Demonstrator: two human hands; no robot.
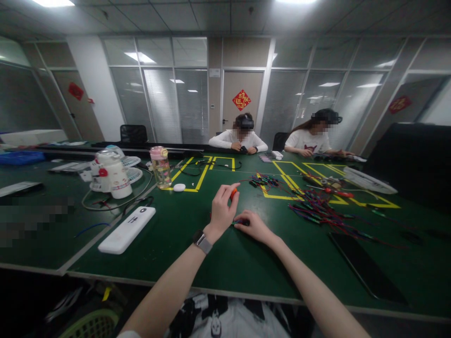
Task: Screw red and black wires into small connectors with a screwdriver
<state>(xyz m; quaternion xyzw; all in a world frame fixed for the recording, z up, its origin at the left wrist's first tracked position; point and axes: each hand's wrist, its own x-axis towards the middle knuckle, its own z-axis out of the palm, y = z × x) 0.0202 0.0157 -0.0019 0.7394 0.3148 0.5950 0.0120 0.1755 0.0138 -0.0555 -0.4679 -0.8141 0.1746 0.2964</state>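
In the head view, my left hand (222, 206), with a watch (202, 241) on its wrist, is closed above the green table. It grips a small tool with an orange end (233, 192); most of it is hidden, so its kind does not show. Close beside it, my right hand (254, 226) has its fingers pinched on a small green piece (234, 223) low over the tabletop. That piece looks like the green parts on the thin red and blue wires (313, 206) heaped to the right. A second, smaller wire pile (266, 182) lies beyond my hands.
Left of me are a white power bank-like block (127, 230), a white bottle (118, 176), a pink-lidded bottle (160, 166) and a white case (179, 187). A dark flat tablet-like slab (366, 267) lies at right. Two people (239, 136) (313, 136) sit across the table.
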